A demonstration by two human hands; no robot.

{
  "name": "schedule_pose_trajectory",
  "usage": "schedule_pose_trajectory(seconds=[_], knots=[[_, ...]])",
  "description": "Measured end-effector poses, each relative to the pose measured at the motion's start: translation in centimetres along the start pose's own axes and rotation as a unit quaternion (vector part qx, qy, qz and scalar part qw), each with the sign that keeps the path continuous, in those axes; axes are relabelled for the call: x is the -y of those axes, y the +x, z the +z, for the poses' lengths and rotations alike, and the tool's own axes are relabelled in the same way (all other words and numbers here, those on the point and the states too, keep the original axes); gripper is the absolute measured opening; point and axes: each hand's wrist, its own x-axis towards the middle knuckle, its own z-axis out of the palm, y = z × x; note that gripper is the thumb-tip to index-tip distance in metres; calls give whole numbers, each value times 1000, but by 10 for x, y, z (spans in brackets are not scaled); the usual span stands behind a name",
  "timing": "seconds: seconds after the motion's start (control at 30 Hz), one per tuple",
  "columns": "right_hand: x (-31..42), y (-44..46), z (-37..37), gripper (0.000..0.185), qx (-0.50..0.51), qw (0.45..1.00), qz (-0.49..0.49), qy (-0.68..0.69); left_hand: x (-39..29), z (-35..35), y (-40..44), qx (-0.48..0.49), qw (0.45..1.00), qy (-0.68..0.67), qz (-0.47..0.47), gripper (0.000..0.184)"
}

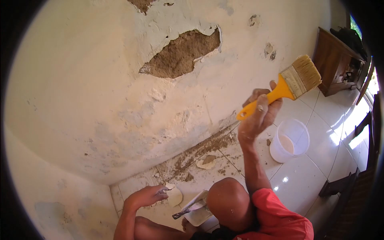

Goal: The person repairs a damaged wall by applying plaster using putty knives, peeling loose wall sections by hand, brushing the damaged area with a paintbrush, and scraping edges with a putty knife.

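My right hand (261,114) is raised in front of the wall, its fingers closed around the yellow handle of a paintbrush (298,79). The brush's wide tan bristles point up and to the right. Lower down, my left hand (149,196) hangs over my bent leg with its fingers stretched out. A flat, whitish rounded piece (175,196) lies by its fingertips; whether they touch it I cannot tell. Beside my knee is a white tray (199,218) with a dark-handled scraper or putty knife (188,209) resting across it.
Ahead stands a cream wall (80,80) with flaking paint and a brown patch of bare wall (184,54). Crumbled debris (192,156) lies along its foot. A translucent bucket (290,140) holding some pale liquid is on the tiled floor, with a wooden cabinet (334,60) farther back.
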Motion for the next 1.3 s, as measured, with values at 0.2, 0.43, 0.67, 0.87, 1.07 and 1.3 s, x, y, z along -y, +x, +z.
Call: schedule_pose_trajectory(seconds=[0.2,0.43,0.67,0.87,1.07,1.3], knots=[[-69,-10,48,36,59,984,144,-87,-6,1,-6,-9,1000,-6,10,51],[-46,13,37,28,180,956,220,-78,0,2,-13,-9,1000,-11,7,52],[-29,13,33,27,-1,997,78,21,1,0,-11,-15,1000,-13,18,51],[-62,-7,36,12,267,924,248,-116,0,1,-10,-36,999,-12,19,46],[-31,0,17,14,171,960,217,-38,4,3,-13,-21,1000,5,5,47],[-38,-19,50,13,42,994,12,97,4,2,-11,-29,999,15,22,49]])
